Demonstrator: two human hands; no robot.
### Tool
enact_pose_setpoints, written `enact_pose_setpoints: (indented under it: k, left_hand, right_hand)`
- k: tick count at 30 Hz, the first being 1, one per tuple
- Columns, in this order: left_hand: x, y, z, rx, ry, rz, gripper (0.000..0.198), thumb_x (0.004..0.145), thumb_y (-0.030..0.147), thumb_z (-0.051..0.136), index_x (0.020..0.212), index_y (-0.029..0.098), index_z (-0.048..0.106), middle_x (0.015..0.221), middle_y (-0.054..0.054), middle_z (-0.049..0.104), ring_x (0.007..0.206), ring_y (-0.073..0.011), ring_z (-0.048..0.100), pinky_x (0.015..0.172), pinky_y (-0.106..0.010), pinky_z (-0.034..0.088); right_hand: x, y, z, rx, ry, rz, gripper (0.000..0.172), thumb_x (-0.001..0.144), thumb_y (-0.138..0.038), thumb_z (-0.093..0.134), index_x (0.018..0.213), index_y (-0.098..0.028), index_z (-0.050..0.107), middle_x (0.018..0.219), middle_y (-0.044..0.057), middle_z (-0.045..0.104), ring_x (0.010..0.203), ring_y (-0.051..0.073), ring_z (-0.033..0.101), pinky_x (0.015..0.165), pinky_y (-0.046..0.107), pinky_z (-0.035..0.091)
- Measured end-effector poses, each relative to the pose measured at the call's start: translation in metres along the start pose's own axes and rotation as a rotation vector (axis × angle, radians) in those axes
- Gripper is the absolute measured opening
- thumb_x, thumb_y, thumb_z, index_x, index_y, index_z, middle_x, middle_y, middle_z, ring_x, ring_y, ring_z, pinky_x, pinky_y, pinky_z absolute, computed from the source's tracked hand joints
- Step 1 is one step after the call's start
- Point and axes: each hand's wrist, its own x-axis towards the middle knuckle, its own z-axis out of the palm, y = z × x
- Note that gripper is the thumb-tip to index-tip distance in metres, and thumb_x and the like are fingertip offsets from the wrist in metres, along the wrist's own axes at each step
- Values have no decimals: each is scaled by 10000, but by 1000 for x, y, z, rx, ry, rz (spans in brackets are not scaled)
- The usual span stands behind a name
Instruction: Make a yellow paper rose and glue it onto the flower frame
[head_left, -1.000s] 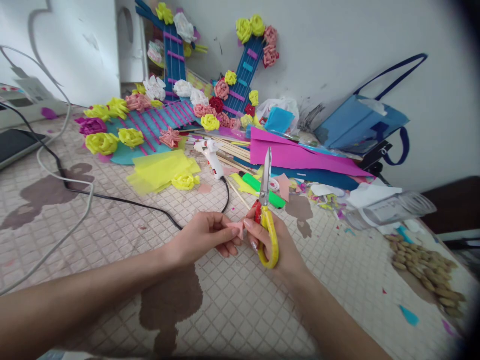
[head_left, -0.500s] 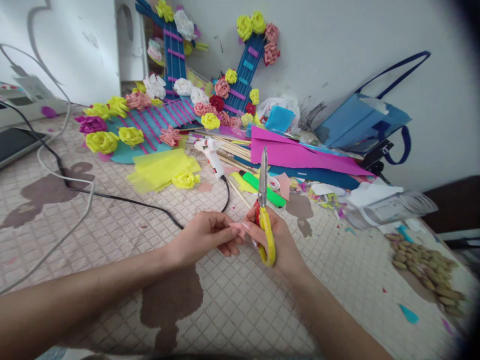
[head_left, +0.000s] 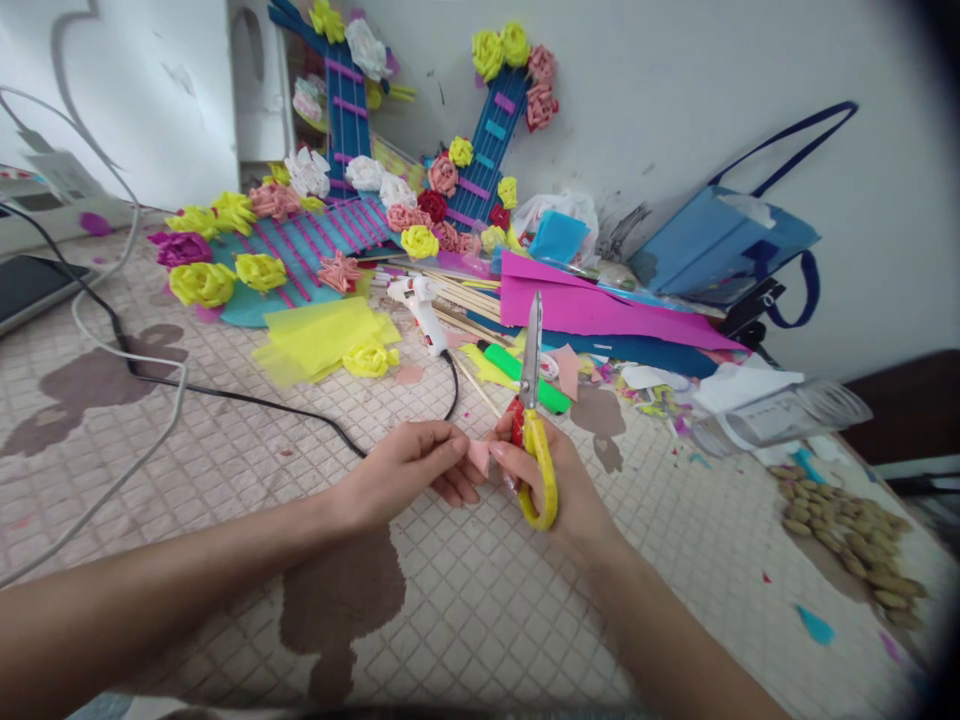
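Observation:
Between my two hands is a small piece of pink paper (head_left: 478, 456). My left hand (head_left: 416, 462) pinches its left side between thumb and fingers. My right hand (head_left: 559, 480) has its thumb and fingertip at the paper's right edge. In that same hand sit the scissors (head_left: 534, 400), with a yellow and red handle and blades pointing up and away from me, pressed together. Beyond my hands, a white glue gun (head_left: 421, 312) lies on the table, beside a yellow paper flower (head_left: 370, 359) and yellow sheets (head_left: 322, 338).
Flower-covered blue paper guitars (head_left: 300, 245) lean at the back. A black cable (head_left: 247, 400) crosses on the left. A green marker (head_left: 525, 375), magenta paper (head_left: 600, 305), clear jar (head_left: 780, 415), peanuts (head_left: 847, 530) and blue bag (head_left: 720, 245) are toward the right.
More of the pink paper shows between my fingertips, its shape wider now. The scissors in my right hand have tilted slightly to the right.

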Motion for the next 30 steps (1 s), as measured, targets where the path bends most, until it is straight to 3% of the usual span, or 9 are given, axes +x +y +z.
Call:
enact_pose_setpoints:
  k: [7, 11, 19, 30]
  left_hand:
    - [1, 5, 1, 62, 82, -9, 356, 885, 444, 469, 787, 115, 561, 743, -41, 631, 588, -108, 601, 565, -238, 511]
    - [1, 6, -2, 63, 56, -5, 287, 837, 403, 567, 797, 120, 537, 748, -31, 644, 537, -88, 570, 505, -214, 486]
    - [1, 8, -4, -11, 89, 5, 162, 786, 239, 624, 856, 120, 537, 730, -20, 643, 616, -95, 585, 615, -235, 484]
    - [2, 6, -5, 54, 99, 109, 132, 820, 184, 544, 924, 128, 486, 729, -14, 635, 663, -116, 602, 659, -272, 492]
  right_hand:
    - [-1, -1, 5, -33, 19, -14, 241, 685, -296, 683, 808, -200, 499, 670, -51, 514, 490, 59, 390, 442, 209, 297]
    - [-2, 0, 10, -35, 6, -16, 284, 641, -298, 715, 800, -204, 499, 657, -56, 499, 515, 67, 408, 457, 206, 308]
    - [-2, 2, 4, -39, 22, 12, 224, 692, -315, 674, 796, -206, 506, 687, -46, 538, 493, 67, 411, 437, 210, 326]
    - [-1, 7, 2, 15, 5, 13, 188, 704, -279, 661, 808, -212, 520, 643, -65, 520, 461, 57, 387, 415, 197, 305]
